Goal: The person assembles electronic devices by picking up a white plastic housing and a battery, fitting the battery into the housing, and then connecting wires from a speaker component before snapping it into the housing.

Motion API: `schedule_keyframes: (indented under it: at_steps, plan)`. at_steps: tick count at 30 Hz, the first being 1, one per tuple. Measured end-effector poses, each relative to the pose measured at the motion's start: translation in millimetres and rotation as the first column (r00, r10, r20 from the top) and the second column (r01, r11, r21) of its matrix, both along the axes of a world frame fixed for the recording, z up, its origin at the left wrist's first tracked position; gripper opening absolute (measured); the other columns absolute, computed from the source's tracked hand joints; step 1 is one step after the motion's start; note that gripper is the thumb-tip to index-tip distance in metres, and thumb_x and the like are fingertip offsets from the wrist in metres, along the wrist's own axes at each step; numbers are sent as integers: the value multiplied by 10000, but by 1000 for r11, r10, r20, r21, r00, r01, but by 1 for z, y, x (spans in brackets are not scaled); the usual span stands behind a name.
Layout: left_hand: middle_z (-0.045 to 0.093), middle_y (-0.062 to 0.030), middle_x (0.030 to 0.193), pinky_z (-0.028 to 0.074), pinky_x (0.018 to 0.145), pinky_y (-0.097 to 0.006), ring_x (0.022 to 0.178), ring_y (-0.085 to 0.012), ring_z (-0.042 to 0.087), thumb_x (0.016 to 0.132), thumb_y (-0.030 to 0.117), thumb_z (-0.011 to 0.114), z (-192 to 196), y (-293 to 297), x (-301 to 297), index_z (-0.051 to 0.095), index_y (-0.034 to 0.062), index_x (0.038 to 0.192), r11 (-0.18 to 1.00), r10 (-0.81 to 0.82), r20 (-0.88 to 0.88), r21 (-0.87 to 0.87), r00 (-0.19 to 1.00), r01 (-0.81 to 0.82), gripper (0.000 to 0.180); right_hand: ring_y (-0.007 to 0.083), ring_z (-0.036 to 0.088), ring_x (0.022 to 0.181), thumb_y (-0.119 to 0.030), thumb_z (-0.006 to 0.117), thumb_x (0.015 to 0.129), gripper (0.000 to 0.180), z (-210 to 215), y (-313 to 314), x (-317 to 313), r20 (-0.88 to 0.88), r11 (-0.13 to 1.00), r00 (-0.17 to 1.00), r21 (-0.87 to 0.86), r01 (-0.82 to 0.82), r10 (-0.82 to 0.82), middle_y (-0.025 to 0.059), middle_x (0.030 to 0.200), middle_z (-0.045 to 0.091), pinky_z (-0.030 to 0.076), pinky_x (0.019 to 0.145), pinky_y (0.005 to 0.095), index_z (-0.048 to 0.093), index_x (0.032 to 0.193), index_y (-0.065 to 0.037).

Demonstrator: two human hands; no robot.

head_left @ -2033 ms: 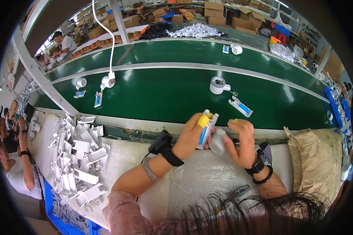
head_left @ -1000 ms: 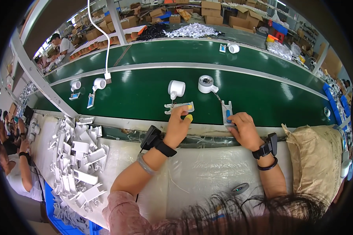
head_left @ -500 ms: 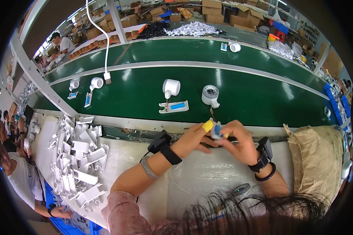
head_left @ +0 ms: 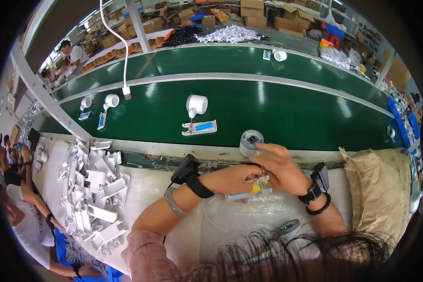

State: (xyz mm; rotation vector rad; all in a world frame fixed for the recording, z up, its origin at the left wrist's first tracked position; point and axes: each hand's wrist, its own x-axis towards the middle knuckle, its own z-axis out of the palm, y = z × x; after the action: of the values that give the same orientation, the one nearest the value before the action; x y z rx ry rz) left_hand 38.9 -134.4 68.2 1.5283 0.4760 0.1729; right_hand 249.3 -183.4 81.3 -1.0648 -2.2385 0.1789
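My left hand, yellow cover on its thumb, is closed on a white plastic handle shell with a blue cell partly showing in it. Beside it my right hand is bent over the shell's upper end. Its fingertips lie close to a round white fan head, which rests at the near edge of the green conveyor belt. What the right fingers hold is hidden behind them. Farther left on the belt lies another fan head with its open handle half and blue cell.
White plastic shells are heaped on the left of the bench. A brown paper sack stands at right. A white cable hangs over the belt. Two more fan units lie far left; a person works at the left edge.
Both hands have come nearer to me with the handle shell, now lying flatter. The fan head has moved down to the belt's near edge. Units on the belt have shifted left.
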Motion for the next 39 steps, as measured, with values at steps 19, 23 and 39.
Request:
schedule_keyframes:
  at_steps: [19, 23, 39]
  plan:
    - [626, -260, 925, 476, 709, -486, 844, -445, 607, 800, 110, 611, 9, 3, -21, 513, -14, 1105, 700, 257, -163, 711, 953, -67, 343, 220, 626, 797, -59, 745, 676, 152, 3, -8, -6, -32, 976, 985, 144, -166, 172, 31, 699, 621, 432, 996, 472, 701, 815, -102]
    - [625, -265, 909, 474, 699, -476, 853, -435, 611, 840, 129, 607, 16, 7, -19, 490, -14, 1130, 727, 332, -188, 675, 924, -124, 344, 258, 636, 808, -130, 757, 752, 210, 2, -13, -10, 94, 983, 979, -34, -180, 183, 45, 761, 641, 443, 994, 449, 676, 942, -89]
    - [625, -67, 937, 455, 510, -251, 626, -99, 581, 999, 141, 414, 10, 3, -8, 452, 38, 1252, 915, 368, 17, 171, 930, -365, 276, 290, 577, 613, -75, 785, 731, 211, -1, -12, -5, 40, 973, 977, 105, 207, -212, 72, 661, 604, 440, 572, 397, 595, 821, -77]
